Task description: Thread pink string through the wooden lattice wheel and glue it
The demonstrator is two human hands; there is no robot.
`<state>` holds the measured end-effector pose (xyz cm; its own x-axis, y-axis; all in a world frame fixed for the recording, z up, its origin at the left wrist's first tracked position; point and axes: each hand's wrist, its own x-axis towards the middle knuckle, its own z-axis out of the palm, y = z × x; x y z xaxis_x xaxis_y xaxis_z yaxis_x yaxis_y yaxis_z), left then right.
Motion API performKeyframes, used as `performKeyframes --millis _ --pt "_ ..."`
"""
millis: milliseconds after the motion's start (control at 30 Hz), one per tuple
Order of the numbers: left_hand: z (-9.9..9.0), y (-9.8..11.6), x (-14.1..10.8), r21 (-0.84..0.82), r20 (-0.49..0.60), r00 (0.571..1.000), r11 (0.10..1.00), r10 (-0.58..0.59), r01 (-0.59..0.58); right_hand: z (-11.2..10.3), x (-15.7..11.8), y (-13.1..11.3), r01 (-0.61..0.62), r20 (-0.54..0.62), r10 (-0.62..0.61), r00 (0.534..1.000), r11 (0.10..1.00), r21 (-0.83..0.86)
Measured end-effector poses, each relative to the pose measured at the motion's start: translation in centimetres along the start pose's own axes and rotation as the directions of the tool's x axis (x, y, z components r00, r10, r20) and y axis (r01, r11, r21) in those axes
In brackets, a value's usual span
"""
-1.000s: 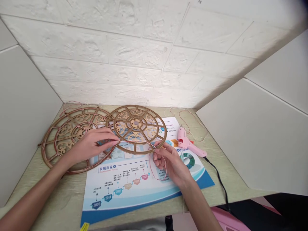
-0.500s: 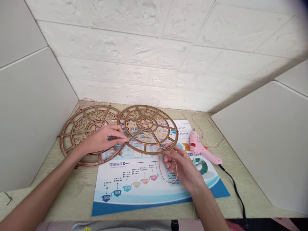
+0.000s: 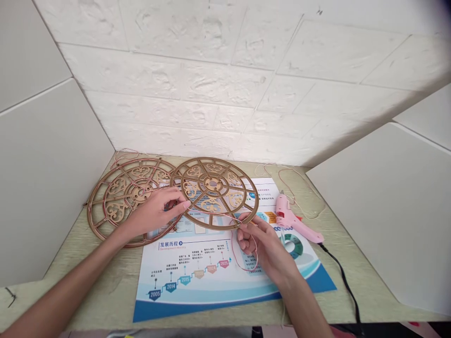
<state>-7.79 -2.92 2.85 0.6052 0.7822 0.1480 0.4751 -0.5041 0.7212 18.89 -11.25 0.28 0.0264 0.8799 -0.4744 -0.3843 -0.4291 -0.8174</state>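
Observation:
An openwork bronze-coloured round disc with scroll patterns is held tilted above a printed sheet. My right hand pinches its near right rim between thumb and fingers. A thin pink-and-white wire runs along the near rim to that grip, and its slack loops below my right fingers. My left hand has thumb and forefinger closed on the wire at the disc's near left edge. Partly beneath my left hand lies a second similar disc, with reddish wire along its rings.
A pink glue gun lies right of my right hand, its black cord trailing to the front edge. The printed sheet covers the table's middle. Loose wire curls at the back right. Grey panels and a white brick-pattern wall enclose the table.
My left hand has shifted slightly right along the disc's near edge, its fingers still together. The right hand keeps its grip. The camera view has tilted up a little.

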Motion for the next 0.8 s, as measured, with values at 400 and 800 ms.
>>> performKeyframes --millis 400,800 --pt "0.1 -1.4 -0.1 -0.166 0.058 0.998 0.986 0.009 0.001 -0.1 0.0 0.0 0.010 0.023 -0.010 1.000 1.000 -0.009" --pt "0.6 -0.1 0.0 -0.260 -0.088 0.994 0.965 -0.068 0.043 -0.2 0.1 0.2 0.013 0.019 -0.013 1.000 1.000 0.007"
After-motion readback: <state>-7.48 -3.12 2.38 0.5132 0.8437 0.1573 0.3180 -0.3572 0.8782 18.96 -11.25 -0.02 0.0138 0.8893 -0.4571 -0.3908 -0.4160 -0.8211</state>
